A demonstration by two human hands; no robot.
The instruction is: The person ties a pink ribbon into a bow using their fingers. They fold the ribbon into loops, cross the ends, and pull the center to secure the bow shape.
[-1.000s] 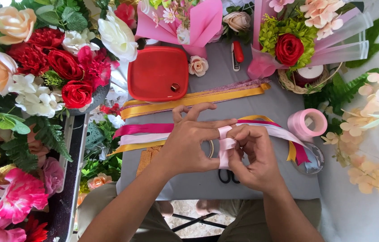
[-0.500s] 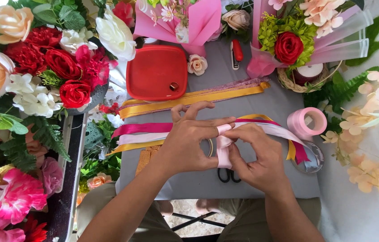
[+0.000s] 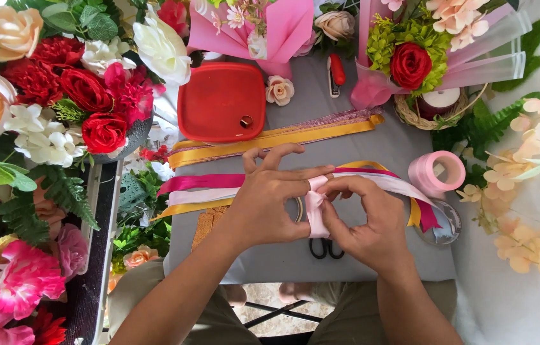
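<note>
**Both hands pinch a folded pale pink ribbon over a grey table**

At the far left a mass of artificial flowers [image 3: 46, 108] in red, white and peach crowds the table edge. Next, on the grey table [image 3: 270, 255], lies a red square lid [image 3: 222, 101], and below it a gold ribbon [image 3: 270, 142] runs left to right, rising slightly toward the right.

The left hand [image 3: 269, 203] has its thumb and forefinger closed on the pale pink ribbon [image 3: 315, 211], its other fingers fanned loosely above. The ribbon sits at the middle of the table, between the two hands. Where it is held it is folded into a short upright band, its long axis running near to far; its satin face is smooth and light pink. From the fold, tails of pink, magenta and gold stretch out sideways to left and right across the table.

The right hand [image 3: 367, 220] grips the same fold from the other side, fingers curled in tight around it. Black scissor handles [image 3: 325, 248] show just beneath the hands. Farther right stands a pink ribbon spool [image 3: 437, 174], and behind it a wrapped bouquet [image 3: 410, 64] with a red rose.
</note>
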